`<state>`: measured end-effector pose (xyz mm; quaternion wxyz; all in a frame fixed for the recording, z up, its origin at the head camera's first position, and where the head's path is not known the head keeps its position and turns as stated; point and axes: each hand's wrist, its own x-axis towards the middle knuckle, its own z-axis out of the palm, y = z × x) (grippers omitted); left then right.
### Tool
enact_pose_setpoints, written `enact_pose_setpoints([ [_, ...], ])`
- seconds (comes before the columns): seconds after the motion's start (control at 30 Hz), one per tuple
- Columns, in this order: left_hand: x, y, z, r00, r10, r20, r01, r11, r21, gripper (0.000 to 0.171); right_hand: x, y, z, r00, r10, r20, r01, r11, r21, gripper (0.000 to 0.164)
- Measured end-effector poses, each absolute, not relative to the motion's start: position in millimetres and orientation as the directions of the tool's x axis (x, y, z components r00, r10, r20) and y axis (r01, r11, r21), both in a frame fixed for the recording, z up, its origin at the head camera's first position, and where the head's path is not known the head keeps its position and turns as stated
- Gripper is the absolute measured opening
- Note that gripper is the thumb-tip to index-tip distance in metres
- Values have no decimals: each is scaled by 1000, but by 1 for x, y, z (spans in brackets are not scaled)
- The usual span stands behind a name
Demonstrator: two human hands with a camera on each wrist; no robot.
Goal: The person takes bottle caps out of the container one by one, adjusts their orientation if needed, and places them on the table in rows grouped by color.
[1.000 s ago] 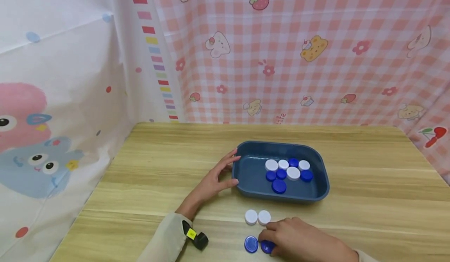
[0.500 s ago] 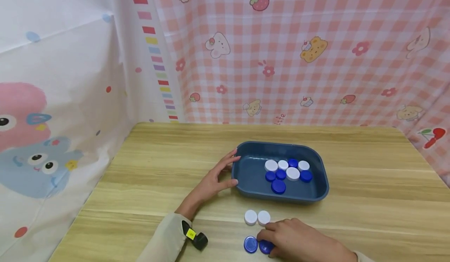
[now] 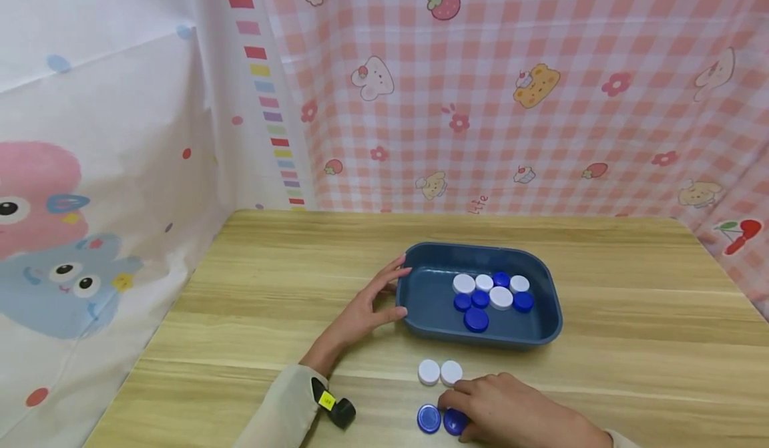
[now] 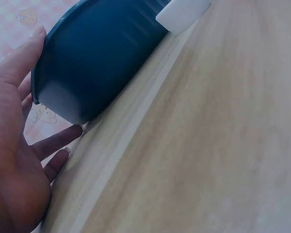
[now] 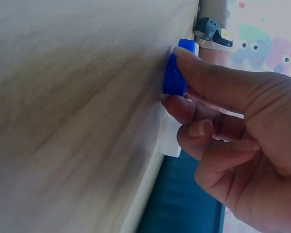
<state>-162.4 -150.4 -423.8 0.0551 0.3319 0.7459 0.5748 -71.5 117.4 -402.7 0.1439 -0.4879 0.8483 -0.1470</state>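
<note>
Near the front of the table, my right hand (image 3: 519, 411) pinches a blue bottle cap (image 3: 454, 422) between thumb and fingers, partly covering it. A second blue cap (image 3: 429, 418) lies just left of it. Behind these sit two white caps (image 3: 429, 372), side by side, the right one close to my knuckles. In the right wrist view the pinched blue cap (image 5: 173, 77) rests low at the tabletop. My left hand (image 3: 363, 311) touches the left end of a dark blue tray (image 3: 429, 321), its thumb and fingers spread along the rim.
Several white and blue caps (image 3: 476, 320) lie inside the tray, toward its right half. A black wrist camera (image 3: 342, 411) is strapped at the left sleeve. The wooden table (image 3: 270, 268) meets a pink checked cloth (image 3: 480, 134) at the back and a white printed cloth (image 3: 138, 101) at left.
Almost nothing moves. The pinched blue cap and my right fingers have shifted very slightly left, toward the other blue cap. My left hand and the tray stay in place.
</note>
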Motion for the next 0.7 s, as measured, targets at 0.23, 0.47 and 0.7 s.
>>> enact_pose_setpoints([
  [0.23,-162,-150,-424,-782,552,291,423,125,898,60,-76,121,-380,-516,-853,-79,-754,495,-432,27],
  [0.47,-162,-150,-423,-790,547,277,408,132,903,60,-95,131,-352,-559,-823,95,-786,490,-377,21],
  [0.7,-163,-151,-425,-781,555,285,421,132,897,60,-127,141,-345,-615,-775,142,-770,553,-317,20],
])
